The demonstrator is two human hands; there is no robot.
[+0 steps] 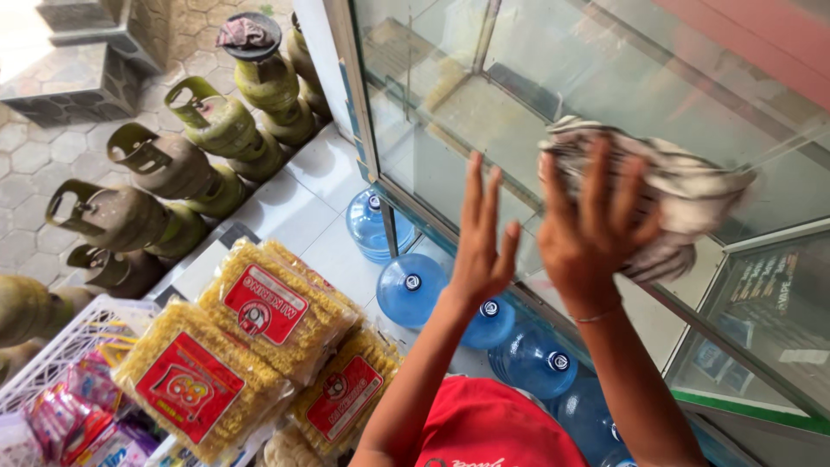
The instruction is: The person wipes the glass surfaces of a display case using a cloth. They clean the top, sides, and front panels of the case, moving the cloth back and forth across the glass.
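Two hands: right hand (596, 227) presses striped cloth (683, 195) on glass cabinet (432, 104); left hand (482, 246) released, flat. Risk: hard pressure may crack the pane.

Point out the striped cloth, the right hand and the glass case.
striped cloth (683, 186), head view, on its bunched right part.
right hand (592, 229), head view, on the back of the hand.
glass case (450, 112), head view, on its glass pane.

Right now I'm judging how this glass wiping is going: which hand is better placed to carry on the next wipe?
The right hand. Its fingers already press the striped cloth against the glass case. The left hand is open and empty beside it, holding nothing.
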